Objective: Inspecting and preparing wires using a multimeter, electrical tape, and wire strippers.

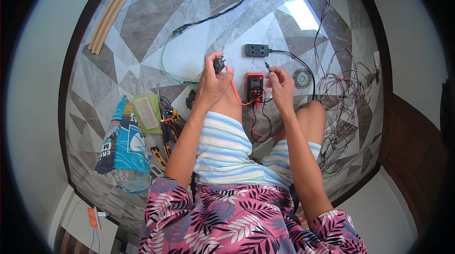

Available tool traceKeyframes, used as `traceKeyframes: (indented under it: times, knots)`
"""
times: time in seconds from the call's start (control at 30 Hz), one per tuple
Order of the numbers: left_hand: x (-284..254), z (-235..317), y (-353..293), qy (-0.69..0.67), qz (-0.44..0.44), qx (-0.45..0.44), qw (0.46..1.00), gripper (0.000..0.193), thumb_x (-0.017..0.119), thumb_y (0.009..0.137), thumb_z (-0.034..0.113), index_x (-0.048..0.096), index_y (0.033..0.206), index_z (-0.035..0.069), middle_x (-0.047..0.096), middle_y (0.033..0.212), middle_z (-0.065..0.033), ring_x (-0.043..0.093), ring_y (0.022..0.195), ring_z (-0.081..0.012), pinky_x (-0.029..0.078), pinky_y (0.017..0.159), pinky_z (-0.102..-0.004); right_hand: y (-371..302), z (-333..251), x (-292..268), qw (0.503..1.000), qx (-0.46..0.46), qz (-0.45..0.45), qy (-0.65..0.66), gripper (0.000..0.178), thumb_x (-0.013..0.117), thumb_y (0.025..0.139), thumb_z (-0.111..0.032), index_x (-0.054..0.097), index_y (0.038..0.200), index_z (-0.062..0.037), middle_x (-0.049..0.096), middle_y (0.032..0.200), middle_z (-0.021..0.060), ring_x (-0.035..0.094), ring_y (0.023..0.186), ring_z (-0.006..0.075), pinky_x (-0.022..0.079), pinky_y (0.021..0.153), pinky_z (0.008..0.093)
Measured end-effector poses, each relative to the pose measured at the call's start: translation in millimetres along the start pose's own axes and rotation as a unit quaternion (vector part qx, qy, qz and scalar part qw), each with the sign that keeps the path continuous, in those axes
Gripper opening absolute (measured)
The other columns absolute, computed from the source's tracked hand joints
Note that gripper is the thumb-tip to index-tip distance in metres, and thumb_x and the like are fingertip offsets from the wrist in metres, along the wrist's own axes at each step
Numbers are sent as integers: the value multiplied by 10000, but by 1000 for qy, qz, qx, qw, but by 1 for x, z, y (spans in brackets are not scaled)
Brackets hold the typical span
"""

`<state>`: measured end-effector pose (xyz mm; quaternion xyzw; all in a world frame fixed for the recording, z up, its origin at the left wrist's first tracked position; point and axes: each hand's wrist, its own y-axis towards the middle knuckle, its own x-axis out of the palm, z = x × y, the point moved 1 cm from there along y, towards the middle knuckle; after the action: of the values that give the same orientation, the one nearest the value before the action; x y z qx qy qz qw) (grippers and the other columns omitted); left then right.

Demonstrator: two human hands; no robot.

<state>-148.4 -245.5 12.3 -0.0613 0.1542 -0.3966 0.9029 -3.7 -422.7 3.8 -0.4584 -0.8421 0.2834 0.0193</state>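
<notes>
1. Left hand (213, 81), centre of frame, is clamped on a small black plug (219, 64); the red probe (231, 83) is pinched along the same hand, tip seemingly at the plug's end. Contact point is hidden by the fingers.
2. Right hand (280, 85), just right of centre, is closed in a pinch on the black probe (267, 66), tip pointing up the frame, clear of the plug.
3. Multimeter (255, 86), red-cased, lies on the floor between the two hands, above the knees. Red and black leads (258, 121) loop down from it over the striped shorts (227, 149).
4. Black socket strip (257, 50) sits just above the meter; its cable (296, 59) runs right and curves down.
5. Further out: round disc-shaped part (302, 77) right of the right hand; tangled wire bundle (346, 97) at far right; green wire (166, 64) arcing upper left.
6. Left of frame: green case with a clear box (146, 111), pliers and hand tools (168, 128), printed sack (124, 147).
7. Judgement on technique: plug should be held steady and turned so the pins face the camera; each probe tip kept on one pin only, fingers behind the probe guards, tips not bridged.
8. Display should stay unobstructed; leads kept from snagging on the knee.
</notes>
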Motion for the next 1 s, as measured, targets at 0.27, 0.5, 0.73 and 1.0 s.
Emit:
traceKeyframes:
  times: [0.27,0.5,0.73,1.0]
  knots:
    - [-1,1,1,-9,-23,-18,1000,481,686,895,270,497,1267,30,552,972,-81,522,809,-152,479,743,-299,20,-10,5,990,-102,-92,38,264,512,927,30,654,1149,21,718,1017,94,651,883,128,518,801,266]
    - [-1,1,2,-3,-11,-3,1000,451,660,911,249,495,1265,22,561,983,-99,527,802,-169,482,739,-310,-13,-44,39,969,-18,-190,154,190,590,985,-91,605,1133,28,699,1022,117,676,929,148,565,821,293]
    - [-1,0,0,-20,-29,-18,999,442,624,938,260,477,1282,25,568,1008,-134,557,816,-197,494,736,-334,-35,-54,64,982,14,-160,103,227,711,885,-64,646,1069,54,706,898,81,648,739,84,513,658,203]
    - [-3,0,0,21,-9,55,998,410,555,995,307,472,1288,33,576,1076,-180,601,868,-243,498,776,-360,-28,-69,62,963,105,-243,47,161,669,894,-15,666,1043,47,707,842,73,633,724,66,496,612,214]
